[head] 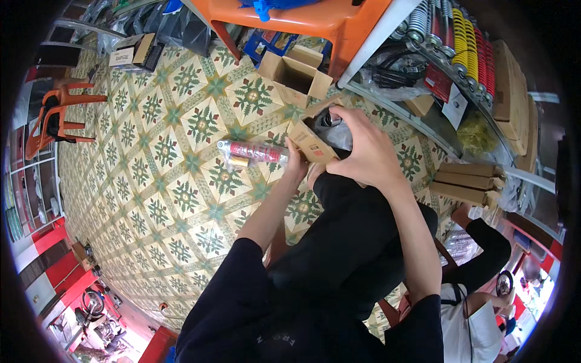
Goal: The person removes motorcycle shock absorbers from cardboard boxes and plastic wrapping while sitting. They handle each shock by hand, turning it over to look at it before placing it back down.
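My left hand [296, 164] holds a small open cardboard box [313, 144] by its left end. Across the box's open side spreads my right hand [372, 147], thumb at the near corner and a fingertip by the far edge. Between them shows a part in a clear plastic bag [335, 135], with a dark ring at one end; most of it is inside the box or hidden. On the tiled floor, just left of my left hand, lies a red-spring shock absorber [256, 151] in clear plastic. A small gold-coloured piece [238, 161] is beside it.
Another open carton [295, 77] stands beyond the box, by an orange plastic stool [290, 18]. A shelf at right holds shock absorbers [467, 45]. Narrow boxes [467, 183] lie below it. A person [467, 313] sits close on my right. An orange chair [59, 118] stands far left.
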